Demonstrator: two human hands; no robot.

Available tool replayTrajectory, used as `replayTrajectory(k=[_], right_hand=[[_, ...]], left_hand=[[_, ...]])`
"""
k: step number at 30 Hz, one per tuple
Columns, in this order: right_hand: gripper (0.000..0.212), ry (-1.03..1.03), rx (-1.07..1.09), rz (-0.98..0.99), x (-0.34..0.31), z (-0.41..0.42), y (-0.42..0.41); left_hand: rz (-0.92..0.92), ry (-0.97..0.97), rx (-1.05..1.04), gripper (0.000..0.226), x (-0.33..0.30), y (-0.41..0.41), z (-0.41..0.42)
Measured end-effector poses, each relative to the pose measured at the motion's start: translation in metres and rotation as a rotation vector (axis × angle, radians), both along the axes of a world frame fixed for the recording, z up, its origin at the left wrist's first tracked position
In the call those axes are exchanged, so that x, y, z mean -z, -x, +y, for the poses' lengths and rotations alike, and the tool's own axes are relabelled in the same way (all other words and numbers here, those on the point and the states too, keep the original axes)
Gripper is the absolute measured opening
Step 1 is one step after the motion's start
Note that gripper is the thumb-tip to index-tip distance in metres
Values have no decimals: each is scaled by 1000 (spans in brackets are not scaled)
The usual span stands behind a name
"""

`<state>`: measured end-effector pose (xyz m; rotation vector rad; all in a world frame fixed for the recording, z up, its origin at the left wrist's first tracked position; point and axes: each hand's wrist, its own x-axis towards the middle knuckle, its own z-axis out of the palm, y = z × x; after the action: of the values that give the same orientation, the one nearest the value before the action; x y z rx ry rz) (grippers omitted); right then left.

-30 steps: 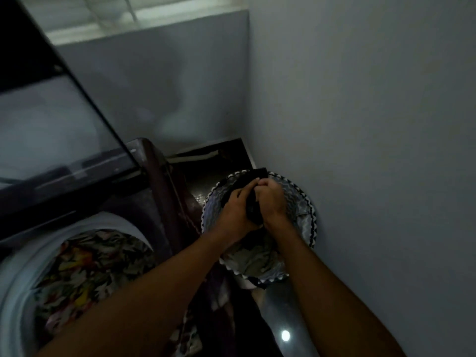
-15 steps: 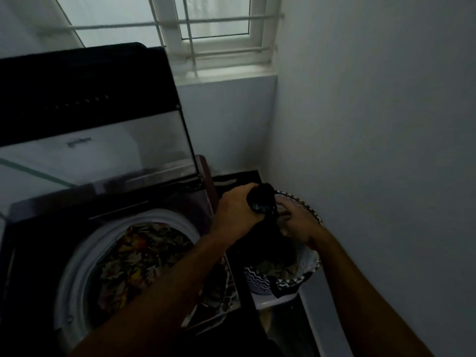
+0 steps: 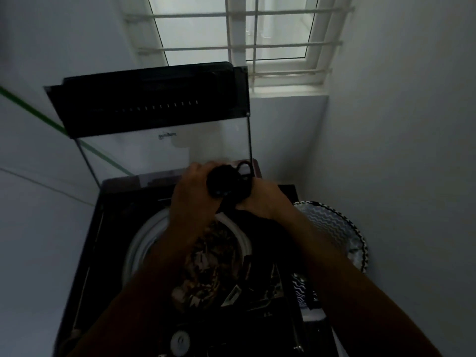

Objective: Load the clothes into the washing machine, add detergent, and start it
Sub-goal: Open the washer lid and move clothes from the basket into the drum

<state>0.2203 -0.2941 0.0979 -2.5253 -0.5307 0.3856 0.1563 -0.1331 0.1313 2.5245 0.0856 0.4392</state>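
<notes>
Over the washing machine, lid up: we hold a dark garment w/ left hand & right hand, both gripping it. Drum has floral clothes. Basket at right. Left: drop-in, detergent, start.

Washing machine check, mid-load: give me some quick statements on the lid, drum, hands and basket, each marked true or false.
1. The washing machine lid is raised. True.
2. The drum is empty. False: a patterned cloth already lies in it.
3. Both hands, left hand and right hand, hold a dark garment. True.
4. The laundry basket stands left of the machine. False: it stands on its right, by the wall.
</notes>
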Motion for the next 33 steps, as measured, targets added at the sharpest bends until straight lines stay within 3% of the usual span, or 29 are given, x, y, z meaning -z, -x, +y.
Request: replayTrajectory(k=[2,4,8,12,16,19,22,26,28,31,33], right_hand=[[37,-84,-18,19,5,33,8],[44,-160,6,91,20,60,22],[44,-157,113,197,62,75,42],[33,-104,174,234,97,57,44],[21,-139,241,298,108,38,36],[25,-214,258,232,101,21,24],[36,-236,294,125,98,-5,12],[47,-7,259,-8,102,-51,0],[63,122,206,91,110,-77,-1],[100,341,11,424,129,-102,5],[116,375,-6,531,144,-105,10]], left_hand=[[116,-225,-16,48,3,1,29],[254,-279,-23,58,7,6,46],[506,-188,5,66,36,19,44],[574,-85,3,69,94,27,31],[711,-235,36,74,125,32,17],[725,-56,123,55,133,24,4],[644,22,244,24,132,12,-13],[544,78,423,57,126,3,-46],[513,84,463,65,127,-2,-63],[501,63,520,69,133,-4,-78],[515,39,525,73,135,-4,-84]])
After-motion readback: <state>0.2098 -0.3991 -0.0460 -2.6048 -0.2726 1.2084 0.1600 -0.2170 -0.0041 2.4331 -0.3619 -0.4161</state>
